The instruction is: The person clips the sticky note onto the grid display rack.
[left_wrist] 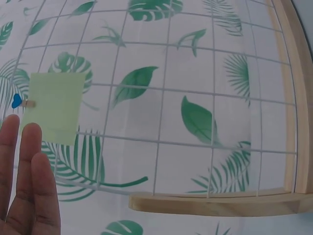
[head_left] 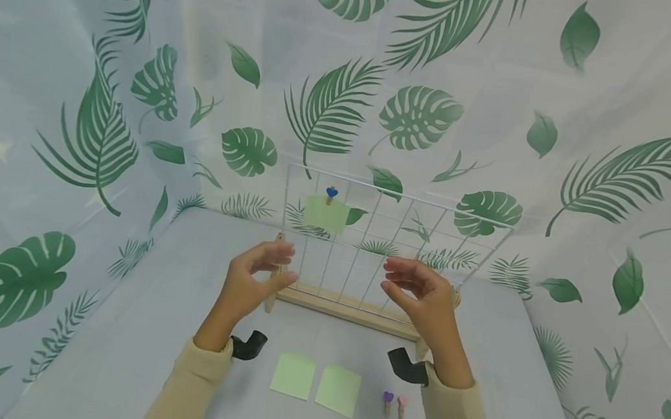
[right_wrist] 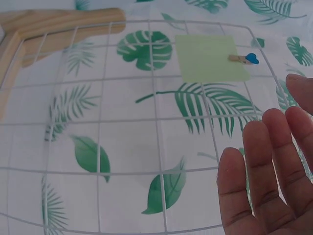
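My left hand (head_left: 256,278) is raised before the left side of a white wire grid (head_left: 359,237), its fingers relaxed around nothing. Level with it on the right, my right hand (head_left: 422,295) also holds nothing, thumb apart from the fingers. A pale green sticky note (head_left: 325,214) hangs at the grid's upper left, pinned by a small wooden clothespin with a blue heart (head_left: 332,192). In the left wrist view the fingers (left_wrist: 30,176) overlap the area beside that note. The right wrist view has the fingers (right_wrist: 259,171) in front of the wires.
The grid stands in a wooden base (head_left: 352,311) on the white table (head_left: 146,326). Two green notes, a left one (head_left: 293,375) and a right one (head_left: 338,389), lie in front. Beside them are a purple-heart clothespin (head_left: 388,403) and a pink-heart clothespin (head_left: 401,406). Leaf-print sheeting (head_left: 347,41) surrounds the table.
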A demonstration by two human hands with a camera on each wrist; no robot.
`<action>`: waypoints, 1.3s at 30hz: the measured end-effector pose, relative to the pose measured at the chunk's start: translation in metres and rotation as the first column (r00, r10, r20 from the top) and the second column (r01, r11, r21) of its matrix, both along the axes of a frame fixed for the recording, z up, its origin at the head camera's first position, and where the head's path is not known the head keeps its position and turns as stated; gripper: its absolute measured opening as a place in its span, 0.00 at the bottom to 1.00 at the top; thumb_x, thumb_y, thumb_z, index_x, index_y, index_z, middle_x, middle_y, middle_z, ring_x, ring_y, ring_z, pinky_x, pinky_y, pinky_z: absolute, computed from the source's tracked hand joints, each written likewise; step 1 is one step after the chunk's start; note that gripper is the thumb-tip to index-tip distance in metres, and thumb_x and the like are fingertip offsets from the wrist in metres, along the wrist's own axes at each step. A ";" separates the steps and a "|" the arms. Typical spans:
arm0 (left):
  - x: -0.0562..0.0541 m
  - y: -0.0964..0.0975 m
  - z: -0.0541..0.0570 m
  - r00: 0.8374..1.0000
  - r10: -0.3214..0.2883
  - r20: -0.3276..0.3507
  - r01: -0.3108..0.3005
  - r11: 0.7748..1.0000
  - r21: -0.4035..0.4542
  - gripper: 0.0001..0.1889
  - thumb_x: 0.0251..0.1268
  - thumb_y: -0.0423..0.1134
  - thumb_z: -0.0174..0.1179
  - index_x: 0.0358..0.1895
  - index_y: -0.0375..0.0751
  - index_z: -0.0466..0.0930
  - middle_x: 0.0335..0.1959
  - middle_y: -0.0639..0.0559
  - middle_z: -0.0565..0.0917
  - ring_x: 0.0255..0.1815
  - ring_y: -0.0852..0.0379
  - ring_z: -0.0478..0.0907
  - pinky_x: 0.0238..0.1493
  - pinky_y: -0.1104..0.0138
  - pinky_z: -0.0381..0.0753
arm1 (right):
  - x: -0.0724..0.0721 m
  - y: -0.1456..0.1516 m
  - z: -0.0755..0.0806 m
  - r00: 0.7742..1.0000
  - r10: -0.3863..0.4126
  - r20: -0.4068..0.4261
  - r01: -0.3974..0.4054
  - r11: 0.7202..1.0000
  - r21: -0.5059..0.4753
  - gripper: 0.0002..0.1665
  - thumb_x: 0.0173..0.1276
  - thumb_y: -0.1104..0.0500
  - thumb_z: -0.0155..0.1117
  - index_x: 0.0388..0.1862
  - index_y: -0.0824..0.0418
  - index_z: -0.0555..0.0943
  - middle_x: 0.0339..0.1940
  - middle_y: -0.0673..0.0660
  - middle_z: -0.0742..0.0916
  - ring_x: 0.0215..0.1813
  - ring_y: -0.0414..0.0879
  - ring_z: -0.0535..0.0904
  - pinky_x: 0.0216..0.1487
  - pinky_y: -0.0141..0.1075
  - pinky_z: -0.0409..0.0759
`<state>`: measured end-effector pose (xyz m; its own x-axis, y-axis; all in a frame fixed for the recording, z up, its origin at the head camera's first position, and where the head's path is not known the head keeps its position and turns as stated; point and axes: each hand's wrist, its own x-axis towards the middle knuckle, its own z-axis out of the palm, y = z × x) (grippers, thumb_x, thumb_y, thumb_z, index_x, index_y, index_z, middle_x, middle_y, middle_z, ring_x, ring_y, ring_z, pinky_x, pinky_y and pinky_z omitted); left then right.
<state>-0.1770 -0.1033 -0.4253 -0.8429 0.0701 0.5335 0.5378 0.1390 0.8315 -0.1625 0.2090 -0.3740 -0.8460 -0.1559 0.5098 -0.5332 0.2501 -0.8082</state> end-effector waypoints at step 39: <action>0.019 0.010 -0.041 0.991 -0.113 0.077 0.110 0.993 0.044 0.20 0.69 0.29 0.71 0.63 0.30 0.83 0.54 0.38 0.89 0.53 0.55 0.87 0.54 0.68 0.85 | 0.026 0.026 -0.044 0.992 -0.057 0.110 0.059 0.998 -0.015 0.17 0.64 0.80 0.71 0.52 0.76 0.85 0.48 0.45 0.91 0.48 0.37 0.87 0.52 0.26 0.84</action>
<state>-0.1582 -0.0936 -0.4668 -0.8705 0.1463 0.4699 0.4807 0.0474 0.8756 -0.1368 0.2347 -0.4181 -0.9042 -0.0963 0.4162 -0.4264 0.2626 -0.8656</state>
